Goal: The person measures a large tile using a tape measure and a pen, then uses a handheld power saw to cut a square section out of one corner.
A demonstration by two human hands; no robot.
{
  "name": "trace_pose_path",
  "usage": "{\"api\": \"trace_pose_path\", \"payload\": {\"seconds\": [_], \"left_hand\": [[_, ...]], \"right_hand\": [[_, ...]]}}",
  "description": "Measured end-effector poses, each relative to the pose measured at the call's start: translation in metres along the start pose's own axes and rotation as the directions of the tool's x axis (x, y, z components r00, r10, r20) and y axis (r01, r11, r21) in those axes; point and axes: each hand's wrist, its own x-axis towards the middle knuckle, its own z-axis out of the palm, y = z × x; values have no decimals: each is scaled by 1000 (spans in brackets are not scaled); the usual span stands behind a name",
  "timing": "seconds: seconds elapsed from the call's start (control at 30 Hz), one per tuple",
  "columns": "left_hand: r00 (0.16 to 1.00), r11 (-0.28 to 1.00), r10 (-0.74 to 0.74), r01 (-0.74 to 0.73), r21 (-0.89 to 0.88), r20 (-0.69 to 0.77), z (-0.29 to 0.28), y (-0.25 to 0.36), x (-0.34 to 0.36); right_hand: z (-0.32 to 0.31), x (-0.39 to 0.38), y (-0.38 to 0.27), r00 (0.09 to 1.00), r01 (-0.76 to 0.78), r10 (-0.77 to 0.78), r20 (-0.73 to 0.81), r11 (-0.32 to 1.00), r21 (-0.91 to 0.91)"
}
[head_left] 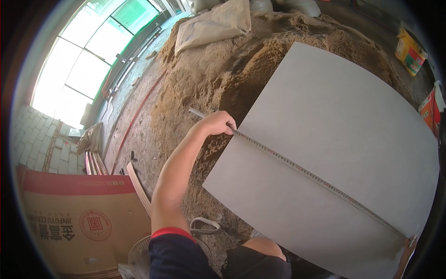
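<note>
- Pinching the measuring tape (297, 166): left hand (219, 123), grip clamped on it at the pale panel (344, 111)'s edge.
- Tape lies across the panel (sand heap (200, 76) behind).
- Right hand (406, 258) near its far end; I can't tell its grip.

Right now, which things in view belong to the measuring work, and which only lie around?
In use:
large pale slab
tape measure lying across it
left hand holding the tape

Apparently just lying around:
cardboard carton
beige sack on the sand pile
yellow container
</note>
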Motion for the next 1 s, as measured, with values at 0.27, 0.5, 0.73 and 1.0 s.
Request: {"api": "trace_pose_path", "payload": {"seconds": [0.27, 0.5, 0.73, 1.0], "left_hand": [[1000, 1000, -16, 16, 27, 20, -4, 0, 1], [1000, 1000, 13, -13, 7, 16, 0, -6, 9], [1000, 1000, -18, 18, 3, -17, 8, 2, 11], [997, 1000, -2, 2, 8, -82, 7, -29, -6]], "right_hand": [[7, -5, -22, 998, 40, -47, 38, 987, 158], [1, -11, -45, 995, 103, -104, 3, 984, 148], [-3, -3, -32, 993, 107, -113, 34, 985, 134], [4, -24, -59, 988, 46, -20, -155, 985, 165]]}}
